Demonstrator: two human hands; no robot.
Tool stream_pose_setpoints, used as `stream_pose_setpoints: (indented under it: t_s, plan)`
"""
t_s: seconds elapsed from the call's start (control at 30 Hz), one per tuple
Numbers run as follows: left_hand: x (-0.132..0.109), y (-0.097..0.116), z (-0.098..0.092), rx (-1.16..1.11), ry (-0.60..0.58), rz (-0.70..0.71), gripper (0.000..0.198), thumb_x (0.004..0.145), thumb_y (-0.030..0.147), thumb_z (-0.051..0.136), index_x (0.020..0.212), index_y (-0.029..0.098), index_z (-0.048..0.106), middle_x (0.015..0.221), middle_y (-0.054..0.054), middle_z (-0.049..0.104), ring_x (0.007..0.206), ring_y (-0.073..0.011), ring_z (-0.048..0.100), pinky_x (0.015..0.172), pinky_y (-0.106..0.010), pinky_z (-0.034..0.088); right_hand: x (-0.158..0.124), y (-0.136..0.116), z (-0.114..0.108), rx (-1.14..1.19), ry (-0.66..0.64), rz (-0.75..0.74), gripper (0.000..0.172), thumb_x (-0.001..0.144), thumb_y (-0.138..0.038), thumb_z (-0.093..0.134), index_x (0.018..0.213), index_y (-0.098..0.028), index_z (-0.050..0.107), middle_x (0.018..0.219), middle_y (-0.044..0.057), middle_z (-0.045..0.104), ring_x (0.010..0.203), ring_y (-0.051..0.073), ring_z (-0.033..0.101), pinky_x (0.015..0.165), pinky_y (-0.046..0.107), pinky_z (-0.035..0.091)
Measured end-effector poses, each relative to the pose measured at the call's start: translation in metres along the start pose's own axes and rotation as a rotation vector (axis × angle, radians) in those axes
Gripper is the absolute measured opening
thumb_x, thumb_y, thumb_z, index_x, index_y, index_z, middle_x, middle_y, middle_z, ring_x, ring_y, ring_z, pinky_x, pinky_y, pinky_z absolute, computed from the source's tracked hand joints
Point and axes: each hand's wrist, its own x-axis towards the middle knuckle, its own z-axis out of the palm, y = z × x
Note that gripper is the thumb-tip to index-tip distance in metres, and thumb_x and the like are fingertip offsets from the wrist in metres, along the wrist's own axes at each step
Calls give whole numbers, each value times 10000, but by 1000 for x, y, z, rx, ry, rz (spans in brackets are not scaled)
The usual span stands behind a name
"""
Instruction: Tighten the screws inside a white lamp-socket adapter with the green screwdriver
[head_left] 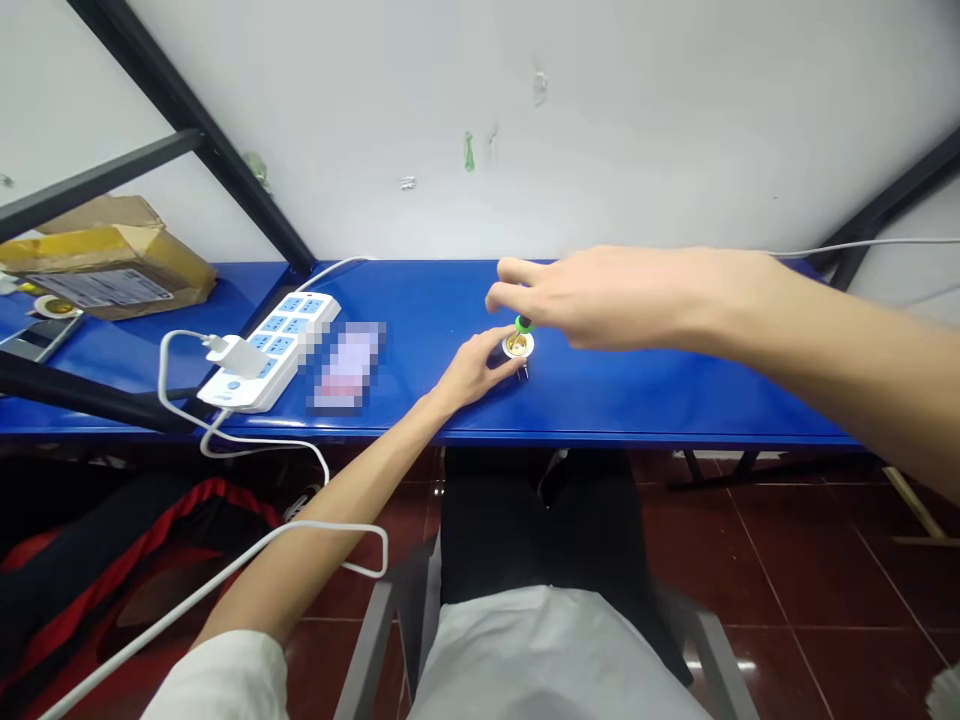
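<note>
A small round white socket (528,346) with a brass-coloured inside rests on the blue table (450,300), near its front edge. The thumb and fingers of my left hand (476,370) are closed round its left side. Above it, my right hand (555,300) grips a screwdriver (523,324) with a green and black handle; its tip points down into the socket. The rest of the handle is hidden by my fingers. Thin metal prongs show below the socket.
A white power strip (259,365) with a charger (238,356) and white cable lies on the left, beside a blurred flat object (349,367). Further left are a black metal frame (247,190) and an opened cardboard box (127,265). The cable crosses over my left forearm.
</note>
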Motion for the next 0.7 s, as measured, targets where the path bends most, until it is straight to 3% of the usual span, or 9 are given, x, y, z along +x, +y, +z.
stream_pose_setpoints:
  t_s: [0.1,0.23,0.37,0.53,0.7]
  plan:
    - [0,-2,0,-6,-6,-9,513,967,402,754,1424,182,684,1310,-127,795,1185,-265,759,1103,-417,571,3,-11,-5,-245,-155,-16,340,997,-117,509,1305,-196,628,1258,147,686,751,211,695,645,358,448]
    - [0,-4,2,-4,-12,-15,502,968,404,746,1410,175,685,1291,-131,800,1170,-267,763,1093,-418,576,11,-23,-8,-366,-161,14,337,1039,-117,447,1342,-135,595,1184,195,694,801,262,721,662,364,439]
    - [2,-4,1,-28,-6,-6,489,958,413,739,1387,185,695,1322,-124,791,1195,-264,756,1105,-412,572,14,-16,-2,-232,-60,35,335,1125,-299,395,1352,-134,578,1094,189,725,867,303,734,717,371,458]
    - [6,-2,-6,-133,51,-59,529,928,479,748,1376,201,703,1324,-103,787,1181,-259,755,1077,-394,590,-10,18,4,-41,61,161,363,1127,-372,417,1379,-175,590,1208,164,744,904,279,730,784,382,508]
    - [12,-4,-11,-243,116,-157,567,859,567,785,1291,208,714,1280,-98,784,1129,-273,767,1032,-411,620,-50,76,19,97,413,370,425,1108,-374,417,1444,-187,600,1227,160,754,1110,317,724,948,470,556]
